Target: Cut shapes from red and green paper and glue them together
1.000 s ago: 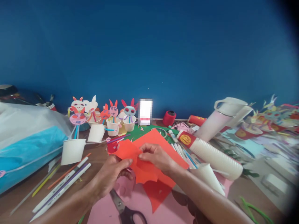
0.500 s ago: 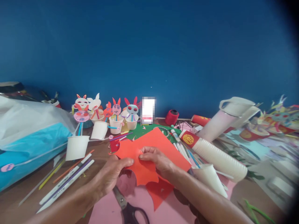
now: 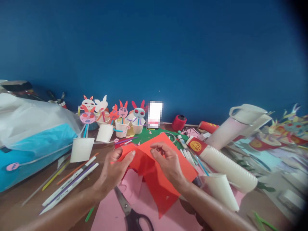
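Observation:
My left hand (image 3: 116,168) pinches a small cut piece of red-orange paper (image 3: 137,162) between thumb and fingers. Its lower part is tilted and shaded. Above a larger red-orange sheet (image 3: 161,189) hovers my right hand (image 3: 167,162), its fingers loosely curled with a gap between thumb and forefinger; nothing shows between them. The larger sheet slants under both hands, with a pointed lower end. Black-handled scissors (image 3: 128,210) lie partly open below it on pink paper (image 3: 109,213).
Paper cups with rabbit-faced figures (image 3: 122,126) stand along the blue wall. At left lie white markers (image 3: 69,189) beside a blue-and-white bag (image 3: 36,134). To the right are a stack of paper cups (image 3: 223,165), a single white cup (image 3: 221,189) and a leaning pitcher (image 3: 228,130).
My right hand has come off the cut paper piece and lifted slightly. The left hand has tilted the piece, drawing it left and exposing more of the large sheet. The view has shifted slightly left.

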{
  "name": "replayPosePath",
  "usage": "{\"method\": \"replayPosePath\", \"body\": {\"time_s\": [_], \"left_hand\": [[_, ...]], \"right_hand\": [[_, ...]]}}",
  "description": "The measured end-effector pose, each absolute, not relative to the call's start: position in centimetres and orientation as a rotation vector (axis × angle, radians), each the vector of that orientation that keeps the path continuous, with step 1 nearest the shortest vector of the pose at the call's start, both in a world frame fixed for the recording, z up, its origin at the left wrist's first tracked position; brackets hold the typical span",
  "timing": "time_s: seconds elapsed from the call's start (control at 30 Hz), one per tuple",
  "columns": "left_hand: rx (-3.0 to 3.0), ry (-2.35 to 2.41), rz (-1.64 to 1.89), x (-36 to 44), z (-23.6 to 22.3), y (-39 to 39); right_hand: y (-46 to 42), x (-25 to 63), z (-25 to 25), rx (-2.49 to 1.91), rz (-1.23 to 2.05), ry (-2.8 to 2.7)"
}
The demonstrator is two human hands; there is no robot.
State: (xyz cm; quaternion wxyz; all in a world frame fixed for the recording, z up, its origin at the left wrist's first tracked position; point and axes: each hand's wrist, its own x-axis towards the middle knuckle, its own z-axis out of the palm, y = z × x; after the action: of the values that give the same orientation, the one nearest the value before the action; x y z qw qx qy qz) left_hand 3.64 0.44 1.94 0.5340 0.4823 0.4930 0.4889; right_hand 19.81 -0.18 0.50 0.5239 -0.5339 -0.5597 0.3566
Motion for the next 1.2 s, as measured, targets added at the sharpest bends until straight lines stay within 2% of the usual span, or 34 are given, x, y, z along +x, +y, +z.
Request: {"method": "replayPosePath", "body": {"time_s": [0.2,0.43,1.2], "left_hand": [[1.453,1.207,1.199,3.3,1.5,0.3],[1.524,1.139,1.225,4.0,2.1,-0.1],[1.711,1.161,1.08,3.8,0.5,0.0]], "right_hand": [[-0.9,19.0,0.6,-1.175,1.292,-1.346],[-0.6,18.7,0.7,-1.151,1.482,-1.144],[-0.8,18.9,0.9,-1.118,1.468,-1.142]]}}
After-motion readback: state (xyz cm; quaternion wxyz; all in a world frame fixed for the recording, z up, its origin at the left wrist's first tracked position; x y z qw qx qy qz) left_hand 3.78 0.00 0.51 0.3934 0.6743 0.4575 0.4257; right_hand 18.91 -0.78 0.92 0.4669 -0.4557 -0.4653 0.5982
